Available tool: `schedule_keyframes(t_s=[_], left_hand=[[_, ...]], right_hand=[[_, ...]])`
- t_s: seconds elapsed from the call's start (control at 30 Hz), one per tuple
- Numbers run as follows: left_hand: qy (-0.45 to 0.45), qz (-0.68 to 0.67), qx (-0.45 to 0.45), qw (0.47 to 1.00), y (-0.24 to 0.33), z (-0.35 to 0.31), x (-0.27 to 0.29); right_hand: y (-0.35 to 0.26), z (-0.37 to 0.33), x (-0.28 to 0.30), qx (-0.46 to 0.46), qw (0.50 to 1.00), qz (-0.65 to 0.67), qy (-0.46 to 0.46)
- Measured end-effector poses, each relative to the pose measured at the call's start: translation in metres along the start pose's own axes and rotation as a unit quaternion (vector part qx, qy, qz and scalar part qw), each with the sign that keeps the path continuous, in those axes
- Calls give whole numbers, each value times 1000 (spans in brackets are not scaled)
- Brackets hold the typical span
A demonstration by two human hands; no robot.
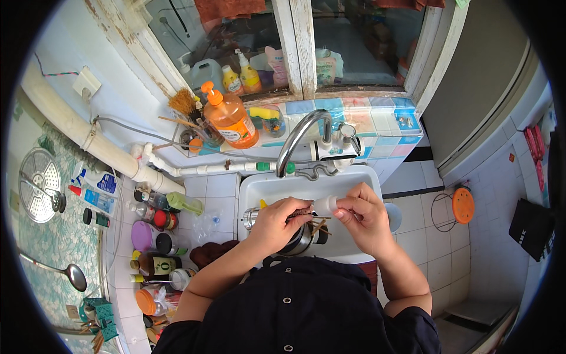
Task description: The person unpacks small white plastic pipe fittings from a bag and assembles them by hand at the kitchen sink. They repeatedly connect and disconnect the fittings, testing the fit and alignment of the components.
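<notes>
Over the white sink (247, 186) my two hands meet at chest height. My right hand (367, 217) is closed, its thumb and fingers pinching a small white cylindrical piece (325, 206) like a cap or little cup. Close against that piece, my left hand (282, 219) is closed too, fingertips pressed on something thin and dark that I cannot make out. Below them in the basin lie several brown wooden sticks (318, 227) and a round metal pot (298, 243), partly hidden by my hands. A shiny metal cylinder (250, 218) sits at the basin's left side.
A curved chrome faucet (289, 147) arches over the sink's far side. On the tiled ledge behind stand an orange pump bottle (237, 127) and a glass with a yellow sponge (272, 123). Jars and bottles (158, 265) crowd the left counter. A light-blue container (392, 217) is right of the sink.
</notes>
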State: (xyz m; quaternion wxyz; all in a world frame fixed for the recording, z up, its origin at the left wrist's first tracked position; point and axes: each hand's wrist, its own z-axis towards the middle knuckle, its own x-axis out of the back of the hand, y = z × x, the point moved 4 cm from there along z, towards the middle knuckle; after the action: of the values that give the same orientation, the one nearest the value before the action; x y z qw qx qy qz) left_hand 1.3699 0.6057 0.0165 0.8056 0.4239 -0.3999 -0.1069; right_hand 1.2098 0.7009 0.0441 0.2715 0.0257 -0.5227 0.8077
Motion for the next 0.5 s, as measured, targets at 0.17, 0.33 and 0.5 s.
schedule_keyframes(t_s=[0.17, 0.33, 0.5], left_hand=[[1, -22, 28, 999, -5, -3, 1], [3, -30, 31, 999, -4, -2, 4], [6, -45, 24, 999, -2, -4, 4]], right_hand=[[-2, -4, 9, 24, 997, -25, 65], [13, -2, 5, -45, 973, 216, 63], [32, -13, -5, -161, 893, 421, 6]])
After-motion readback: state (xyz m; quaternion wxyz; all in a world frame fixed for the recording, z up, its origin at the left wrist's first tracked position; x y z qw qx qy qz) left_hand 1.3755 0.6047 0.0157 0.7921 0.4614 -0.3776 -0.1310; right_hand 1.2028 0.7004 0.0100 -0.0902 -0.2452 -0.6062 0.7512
